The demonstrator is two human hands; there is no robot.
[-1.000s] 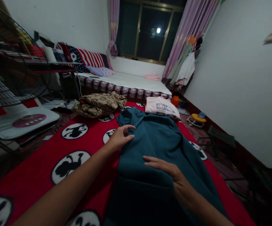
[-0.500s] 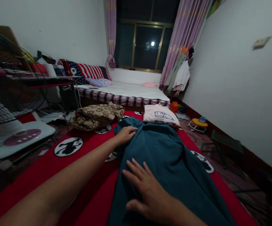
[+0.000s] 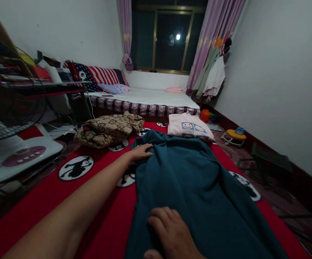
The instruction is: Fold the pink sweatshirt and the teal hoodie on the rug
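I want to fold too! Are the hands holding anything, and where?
Nothing is gripped. The left hand lies flat on the teal garment at its far left edge; the right hand presses its near part.

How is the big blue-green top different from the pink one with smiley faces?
The teal top is dark, plain and spread out long; the pink shirt is pale, printed with smiley faces and folded small. The left hand and right hand rest on the teal top; nothing touches the pink shirt. Both lie on the red blanket.

Right hand [image 3: 170,235] – wrist cut off by bottom edge.
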